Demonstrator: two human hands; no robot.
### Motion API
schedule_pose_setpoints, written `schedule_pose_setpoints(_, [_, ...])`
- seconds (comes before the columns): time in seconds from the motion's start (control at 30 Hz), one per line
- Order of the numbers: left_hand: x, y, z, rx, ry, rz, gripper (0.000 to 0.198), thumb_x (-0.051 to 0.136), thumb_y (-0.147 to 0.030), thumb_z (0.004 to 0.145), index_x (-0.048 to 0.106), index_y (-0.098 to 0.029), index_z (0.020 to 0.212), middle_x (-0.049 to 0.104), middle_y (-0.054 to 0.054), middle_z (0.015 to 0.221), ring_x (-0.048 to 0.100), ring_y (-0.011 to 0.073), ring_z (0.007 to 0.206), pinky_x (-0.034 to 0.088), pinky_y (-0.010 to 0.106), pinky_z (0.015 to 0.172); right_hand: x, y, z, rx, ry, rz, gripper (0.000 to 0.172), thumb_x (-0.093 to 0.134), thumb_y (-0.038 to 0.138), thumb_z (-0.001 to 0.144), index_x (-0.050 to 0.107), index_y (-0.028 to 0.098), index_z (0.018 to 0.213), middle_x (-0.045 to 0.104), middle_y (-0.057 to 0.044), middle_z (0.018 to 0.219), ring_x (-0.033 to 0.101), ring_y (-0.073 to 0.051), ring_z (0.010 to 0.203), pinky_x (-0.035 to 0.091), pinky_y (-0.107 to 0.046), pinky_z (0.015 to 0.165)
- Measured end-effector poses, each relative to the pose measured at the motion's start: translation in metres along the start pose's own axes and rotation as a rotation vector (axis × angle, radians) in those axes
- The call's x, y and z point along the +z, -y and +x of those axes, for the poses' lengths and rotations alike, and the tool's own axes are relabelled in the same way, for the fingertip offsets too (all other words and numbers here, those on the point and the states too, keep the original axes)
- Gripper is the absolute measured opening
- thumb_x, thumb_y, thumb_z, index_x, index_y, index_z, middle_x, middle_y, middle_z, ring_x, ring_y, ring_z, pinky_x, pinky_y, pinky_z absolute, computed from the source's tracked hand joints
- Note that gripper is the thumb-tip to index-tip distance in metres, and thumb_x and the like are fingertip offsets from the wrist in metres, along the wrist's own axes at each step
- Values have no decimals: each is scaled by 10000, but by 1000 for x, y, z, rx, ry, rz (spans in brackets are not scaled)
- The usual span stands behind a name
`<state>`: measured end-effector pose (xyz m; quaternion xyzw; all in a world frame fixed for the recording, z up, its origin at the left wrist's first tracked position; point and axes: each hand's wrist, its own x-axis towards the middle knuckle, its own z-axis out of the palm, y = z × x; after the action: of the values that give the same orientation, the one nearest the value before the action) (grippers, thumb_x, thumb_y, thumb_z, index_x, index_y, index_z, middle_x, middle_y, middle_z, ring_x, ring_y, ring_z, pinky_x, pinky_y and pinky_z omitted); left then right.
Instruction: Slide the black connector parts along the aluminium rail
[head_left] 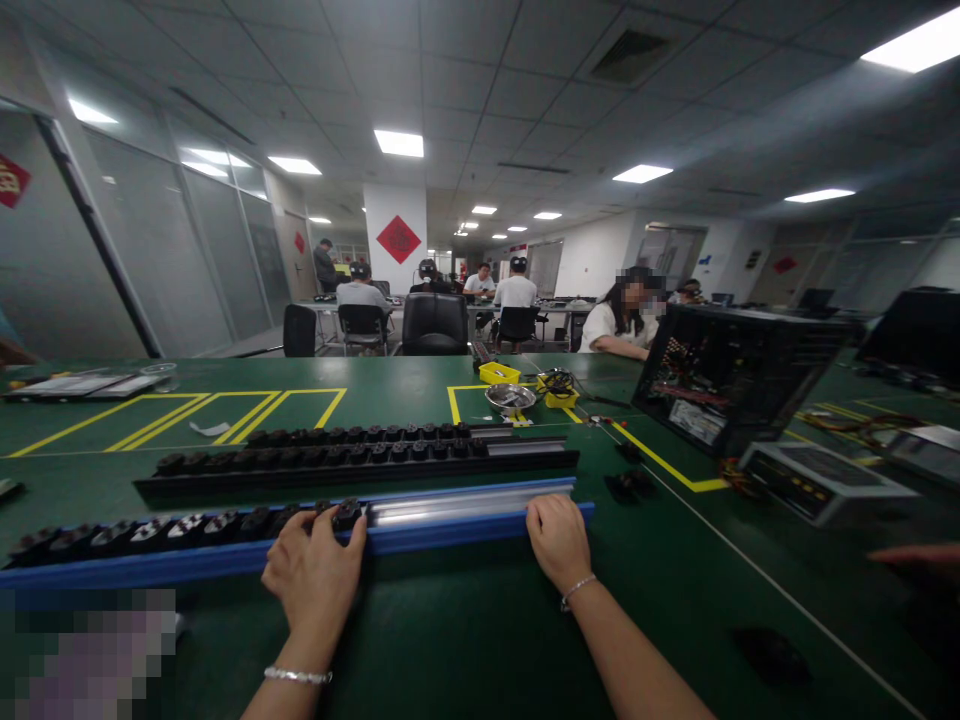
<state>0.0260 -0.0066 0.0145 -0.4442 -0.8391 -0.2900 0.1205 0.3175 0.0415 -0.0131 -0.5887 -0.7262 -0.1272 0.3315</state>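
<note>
A long blue rail [457, 535] with a bare metallic channel at its right part lies across the bench in front of me. Several small black blocks, some with shiny metal parts on top, sit in a row along its left part. My left hand [315, 570] has thumb and fingers around the rightmost black block [347, 514] in the channel. Near the right end of the rail, my right hand [559, 540] is closed on its edge, the fingertips partly hidden behind it. Behind it lies a black rail [529, 461] carrying more such blocks.
On the green bench [465, 640] stand a metal bowl [511, 398], a yellow bin [499, 373] and a cable bundle [556, 382]. An open computer case [720, 375] and a power supply [823, 480] are at right. A person [619, 325] sits across the bench.
</note>
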Motion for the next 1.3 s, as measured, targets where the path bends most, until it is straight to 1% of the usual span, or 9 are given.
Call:
schedule_pose_setpoints(0.17, [5,4,0,26,-14,-62,377,417,-492,764,647,-234,914,458,97,1172,393,315,1050,357,485,816,0,0,0,-3,-3,11,299,329,222,856,586,183,708,594,-42,714,499,-171,770,315,-299,765])
schedule_pose_setpoints(0.4, [4,4,1,33,-4,-87,364,435,-489,758,660,-237,893,499,87,1143,403,304,1039,362,480,810,-3,4,0,16,20,6,301,330,209,856,571,181,678,591,-37,703,495,-164,746,310,-291,746])
schedule_pose_setpoints(0.6, [6,6,1,55,-20,-74,368,435,-493,757,658,-237,898,521,73,1139,416,304,1023,374,469,793,-3,4,0,19,17,7,297,332,204,856,570,180,679,587,-36,703,492,-165,760,305,-292,754])
schedule_pose_setpoints(0.73, [7,7,1,49,-8,-85,350,451,-495,748,658,-255,899,541,55,1137,419,303,1005,370,472,777,-1,3,0,2,-1,12,295,338,206,853,566,183,667,585,-35,694,489,-165,750,303,-293,747])
schedule_pose_setpoints(0.97, [7,4,0,84,-71,-93,275,491,-456,741,659,-285,874,580,2,1122,440,254,942,365,421,760,-2,3,0,-8,-17,12,288,342,191,843,557,190,652,578,-27,679,490,-160,731,308,-287,738])
schedule_pose_setpoints(1.13, [5,3,0,107,-68,-115,256,478,-414,757,656,-286,889,601,5,1101,453,243,924,351,411,769,-1,2,0,-2,-21,18,287,341,193,846,570,187,673,583,-30,687,494,-160,740,311,-286,745])
schedule_pose_setpoints(1.3, [9,6,0,130,-73,-97,293,462,-420,768,634,-256,940,611,8,1113,447,245,963,336,407,796,-2,2,0,9,2,19,281,349,194,845,578,184,684,591,-35,706,494,-163,756,307,-289,754])
